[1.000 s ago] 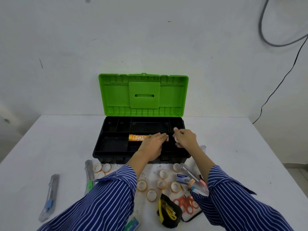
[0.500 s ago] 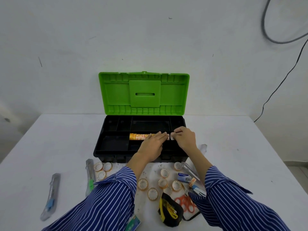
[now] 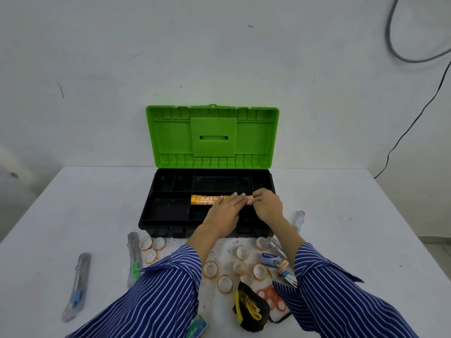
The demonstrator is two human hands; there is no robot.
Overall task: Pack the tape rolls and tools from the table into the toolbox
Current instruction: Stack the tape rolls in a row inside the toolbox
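Note:
The black toolbox [image 3: 168, 218] stands open on the table with its green lid [image 3: 212, 136] upright. A row of orange tape rolls [image 3: 203, 200] lies in a middle tray compartment. My left hand [image 3: 225, 209] rests flat on the row with straight fingers. My right hand [image 3: 267, 206] pinches a small tape roll at the row's right end; the roll itself is mostly hidden by the fingers. Several loose tape rolls [image 3: 240, 267] lie on the table in front of the box.
Two utility knives [image 3: 76, 286] [image 3: 133, 258] lie at the left, with three tape rolls [image 3: 151, 248] beside them. A black and yellow tape measure [image 3: 250, 308], orange scissors [image 3: 272, 298], a small blue box [image 3: 269, 259] and clear packets sit near my right sleeve. A cable hangs on the wall at right.
My right hand has moved left with the small roll, from the tray's right side to the end of the row. My left hand stays on the row.

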